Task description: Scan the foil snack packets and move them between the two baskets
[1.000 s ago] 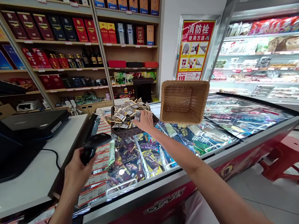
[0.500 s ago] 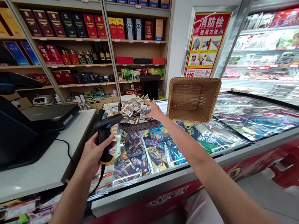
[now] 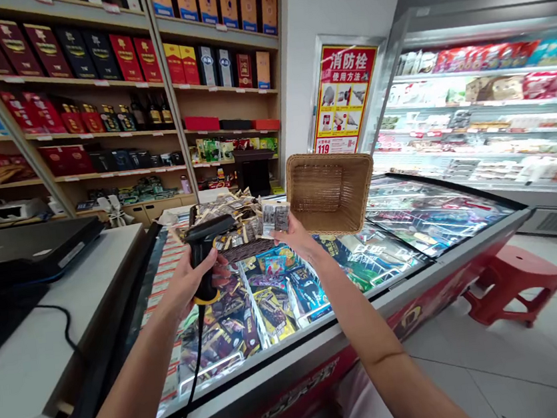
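My left hand [image 3: 191, 272] is wrapped round the handle of a black and yellow barcode scanner [image 3: 201, 234], whose head points right. A cord runs down from its base. Between the fingers of my right hand [image 3: 299, 237] is a small snack packet [image 3: 274, 217], held up with its printed face toward me, just right of the scanner head. Behind both hands, many similar packets [image 3: 228, 205] are heaped in a dark woven basket [image 3: 250, 249], partly hidden by the scanner. To the right stands a tan wicker basket [image 3: 329, 190], tipped so its hollow inside faces me.
Under the baskets is a glass-topped freezer [image 3: 391, 223] with colourful packs inside. A white counter [image 3: 81, 292] with a flat black device [image 3: 26, 251] is at left. A red stool [image 3: 517, 275] stands on the floor at right. Shelves of boxed bottles [image 3: 105, 54] line the back.
My right hand has lifted a snack packet off the heap and turned its face toward me. The scanner is now closer to it. The view has swung to the right.
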Demonstrator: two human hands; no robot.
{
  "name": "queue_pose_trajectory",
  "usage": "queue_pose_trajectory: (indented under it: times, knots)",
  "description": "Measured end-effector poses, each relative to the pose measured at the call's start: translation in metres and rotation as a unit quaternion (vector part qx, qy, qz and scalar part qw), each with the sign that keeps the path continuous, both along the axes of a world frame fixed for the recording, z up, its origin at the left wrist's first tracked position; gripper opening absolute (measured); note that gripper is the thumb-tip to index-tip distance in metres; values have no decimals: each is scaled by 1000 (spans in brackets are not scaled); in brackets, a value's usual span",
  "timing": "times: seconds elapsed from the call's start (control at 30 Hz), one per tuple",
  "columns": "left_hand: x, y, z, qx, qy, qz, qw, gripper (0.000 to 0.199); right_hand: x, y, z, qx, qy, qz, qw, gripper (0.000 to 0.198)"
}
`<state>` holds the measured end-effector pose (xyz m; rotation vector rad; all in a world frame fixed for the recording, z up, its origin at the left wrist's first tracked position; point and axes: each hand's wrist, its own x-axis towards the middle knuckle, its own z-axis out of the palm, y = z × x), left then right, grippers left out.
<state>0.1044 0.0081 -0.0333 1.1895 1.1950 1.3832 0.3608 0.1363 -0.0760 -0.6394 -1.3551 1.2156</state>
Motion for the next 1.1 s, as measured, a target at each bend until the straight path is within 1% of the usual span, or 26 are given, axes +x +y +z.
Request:
queue_pose_trajectory:
  times: [0.07, 0.13, 0.23, 0.33, 0.43, 0.5, 0.6, 0.67, 0.73, 0.83, 1.0, 1.1]
  knots:
    - [1, 6, -8, -12, 43, -21, 999, 68, 8, 2, -7, -10, -25, -17, 999, 68]
    - [0, 8, -19, -20, 58, -37, 997, 68, 14, 5, -12, -25, -31, -29, 999, 58]
    - [-4, 7, -34, -24, 27, -47, 998, 67, 23, 5, -16, -40, 16, -33, 999, 49]
    - [-6, 3, -44, -37, -1, -50, 998, 63, 25, 5, -18, -65, 90, -61, 992, 48]
    - [-4, 0, -50, -31, 29, -32, 999, 60, 23, 10, -23, -105, 145, -125, 976, 51]
    - [0, 0, -56, -23, 94, -14, 995, 60, 20, 14, -29, -113, 159, -180, 964, 53]
    - [5, 4, -69, -20, 198, -12, 980, 60, 18, 19, -37, -86, 141, -265, 950, 53]
    - [7, 9, -79, -13, 230, -24, 973, 60, 18, 21, -40, -65, 120, -314, 939, 52]
    - [8, 13, -86, -7, 236, -41, 971, 62, 18, 21, -42, -51, 103, -346, 931, 52]
    - [11, 12, -87, 0, 209, -50, 977, 62, 17, 20, -42, -42, 83, -366, 926, 53]
    - [20, 3, -76, -3, 122, -52, 991, 60, 17, 18, -41, -52, 65, -367, 926, 49]
    - [24, 0, -73, -8, 98, -52, 994, 63, 18, 18, -41, -44, 68, -390, 917, 47]
